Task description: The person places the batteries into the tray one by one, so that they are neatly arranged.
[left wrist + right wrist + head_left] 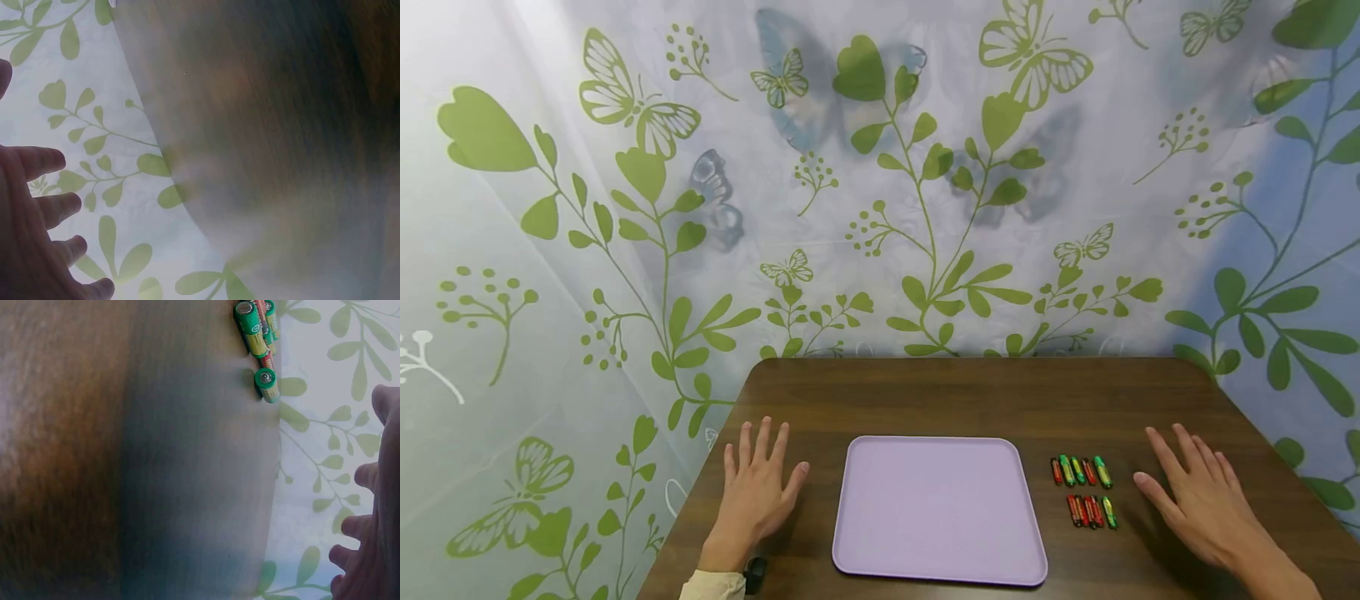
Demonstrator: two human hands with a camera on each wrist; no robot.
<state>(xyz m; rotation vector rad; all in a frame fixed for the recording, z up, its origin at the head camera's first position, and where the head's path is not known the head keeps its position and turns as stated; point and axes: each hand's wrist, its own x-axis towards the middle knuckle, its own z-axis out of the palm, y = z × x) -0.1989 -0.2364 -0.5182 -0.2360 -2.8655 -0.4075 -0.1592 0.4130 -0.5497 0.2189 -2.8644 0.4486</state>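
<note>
My left hand is spread with straight fingers at the left of the table, apart from the lilac tray beside it. On the other side, my right hand is spread too, its thumb nearest the batteries. Those batteries lie in two rows between tray and right hand: a back row of green batteries and red ones, and a front row of mostly red batteries with a green one at its right end. In the right wrist view a green battery shows at the top. Both hands hold nothing.
The brown wooden table has rounded far corners. Right behind it hangs a pale curtain with green leaves and butterflies, which continues along the left and right sides. A dark band sits at my left wrist.
</note>
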